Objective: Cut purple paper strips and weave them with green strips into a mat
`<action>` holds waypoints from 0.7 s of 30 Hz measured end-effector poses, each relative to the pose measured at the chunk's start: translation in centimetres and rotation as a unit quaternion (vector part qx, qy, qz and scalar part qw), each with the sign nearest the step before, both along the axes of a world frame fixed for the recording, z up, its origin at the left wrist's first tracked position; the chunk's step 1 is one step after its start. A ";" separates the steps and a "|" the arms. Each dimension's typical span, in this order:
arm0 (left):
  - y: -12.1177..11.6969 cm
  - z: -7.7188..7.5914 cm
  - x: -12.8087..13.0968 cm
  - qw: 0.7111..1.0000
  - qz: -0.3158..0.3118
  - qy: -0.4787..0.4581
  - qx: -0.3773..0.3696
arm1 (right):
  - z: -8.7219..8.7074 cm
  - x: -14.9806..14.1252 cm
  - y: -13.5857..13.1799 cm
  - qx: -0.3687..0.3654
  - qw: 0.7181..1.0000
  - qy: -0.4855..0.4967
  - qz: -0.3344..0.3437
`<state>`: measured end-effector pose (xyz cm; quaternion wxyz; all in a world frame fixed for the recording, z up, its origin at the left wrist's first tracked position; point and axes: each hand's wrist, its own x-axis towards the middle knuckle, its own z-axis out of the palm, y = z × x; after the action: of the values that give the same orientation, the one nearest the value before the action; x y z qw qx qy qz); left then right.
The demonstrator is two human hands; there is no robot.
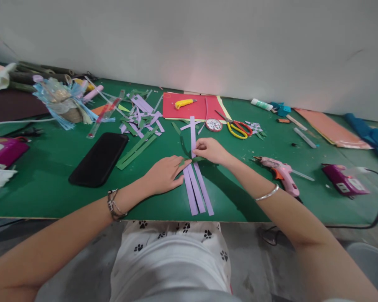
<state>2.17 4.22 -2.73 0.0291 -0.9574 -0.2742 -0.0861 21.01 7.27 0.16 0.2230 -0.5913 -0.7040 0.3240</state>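
Several purple paper strips [193,195] lie side by side, pointing toward the table's front edge. A green paper strip [199,159] crosses them near their far ends. My left hand [166,174] rests flat on the table with its fingers stretched out, the fingertips pressing on the crossing. Between the thumb and fingers of my right hand [209,150] is pinched a purple paper strip [192,130], which points away from me. My hand partly hides how these strips overlap.
Beyond my hands are a yellow cutter [184,103] on red paper [170,110], scissors [239,129] and a round tin [213,124]. Paper scraps [141,111] and a black phone [99,159] lie left. A pink glue gun [280,172] and purple power strip [344,179] sit right.
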 end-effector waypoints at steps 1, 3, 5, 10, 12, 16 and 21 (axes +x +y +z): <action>0.0 0.0 0.0 1.000 0.001 0.001 -0.001 | 0.0 -0.1 0.0 0.006 1.000 -0.007 0.002; -0.1 0.1 0.1 1.000 0.002 0.003 -0.006 | 0.1 -0.3 -0.1 0.020 0.999 -0.023 0.006; -0.1 0.3 0.1 1.000 0.006 0.006 -0.020 | 0.3 -0.2 -0.2 0.011 1.000 -0.027 0.010; -0.1 0.6 0.2 0.999 0.014 0.018 -0.048 | 0.7 0.7 -0.6 -0.088 0.995 -0.018 0.035; 0.0 0.6 0.2 0.999 0.008 0.016 -0.042 | 0.7 1.1 -0.8 -0.098 0.993 -0.029 0.055; 0.0 0.5 0.2 0.999 0.005 0.014 -0.036 | 0.7 1.4 -0.9 -0.093 0.992 -0.034 0.080; 0.0 0.4 0.2 1.000 0.003 0.008 -0.025 | 0.6 1.2 -1.2 -0.042 0.992 -0.087 0.079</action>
<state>2.33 4.24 -2.30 0.0078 -0.9577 -0.2789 -0.0711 22.25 6.07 0.72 0.1101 -0.5682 -0.7512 0.3173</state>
